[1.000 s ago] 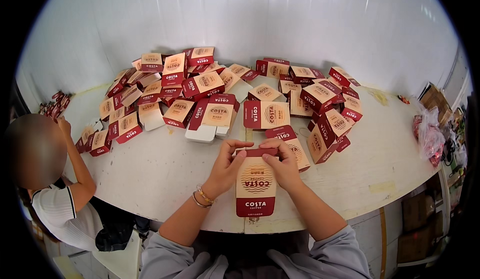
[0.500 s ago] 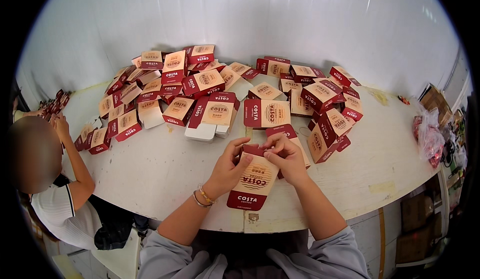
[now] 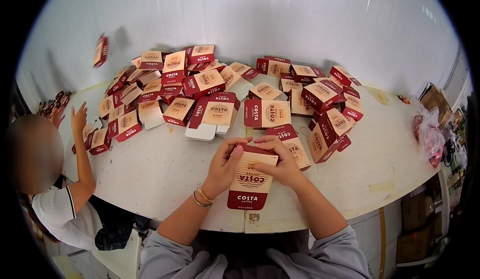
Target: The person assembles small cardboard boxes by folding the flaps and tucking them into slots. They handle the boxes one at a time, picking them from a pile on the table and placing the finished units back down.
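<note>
Both my hands hold a cream and dark-red cardboard box [image 3: 248, 179] at the near edge of the table. My left hand [image 3: 224, 163] grips its left side close to the far end, fingers curled over the top. On the opposite side, my right hand [image 3: 279, 160] has its thumb flat on the cream face and its fingers bent around the far end. What the fingertips do behind the far edge is hidden. Just beyond my right hand lies a similar box [image 3: 290, 141], and a flattish one [image 3: 267, 114] lies farther back. White-flapped flat cartons [image 3: 202, 133] are stacked to the left.
Heaps of like boxes cover the table's back left [image 3: 165, 86] and back right [image 3: 325, 96]. A co-worker [image 3: 55, 204] sits at the left with hands raised; one box [image 3: 101, 51] is in the air beyond. A plastic bag [image 3: 429, 136] lies at the right edge.
My right hand has shifted from pinching the held box's far end to gripping its right side. The co-worker's hands have lifted, and a box has appeared in the air.
</note>
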`<state>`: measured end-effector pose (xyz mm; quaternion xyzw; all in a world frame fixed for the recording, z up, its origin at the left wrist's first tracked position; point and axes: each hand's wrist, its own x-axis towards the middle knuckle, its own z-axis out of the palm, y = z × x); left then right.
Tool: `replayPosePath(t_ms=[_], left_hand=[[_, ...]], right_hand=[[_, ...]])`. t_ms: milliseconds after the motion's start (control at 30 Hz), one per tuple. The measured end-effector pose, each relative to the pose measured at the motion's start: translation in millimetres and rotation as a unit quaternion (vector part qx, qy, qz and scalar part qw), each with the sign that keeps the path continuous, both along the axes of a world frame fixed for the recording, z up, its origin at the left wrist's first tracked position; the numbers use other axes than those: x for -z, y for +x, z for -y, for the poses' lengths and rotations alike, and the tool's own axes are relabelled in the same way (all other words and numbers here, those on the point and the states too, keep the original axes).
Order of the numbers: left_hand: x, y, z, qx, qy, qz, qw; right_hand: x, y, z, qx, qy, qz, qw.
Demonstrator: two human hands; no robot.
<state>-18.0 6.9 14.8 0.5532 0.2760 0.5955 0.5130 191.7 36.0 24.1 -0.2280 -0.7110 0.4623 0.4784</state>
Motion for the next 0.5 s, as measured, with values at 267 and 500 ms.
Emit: replayPosePath(t_ms=[267, 500], left_hand=[[6.9, -0.6, -3.0, 0.006, -0.013, 0.017, 1.0], [11.2, 1.0, -1.3, -0.001, 0.025, -0.025, 0.999]], right_hand=[[18.1, -7.9, 0.2, 0.124, 0.063, 0.02, 0.99], [29.4, -3.9, -3.2, 0.141, 0.074, 0.029, 0.987]])
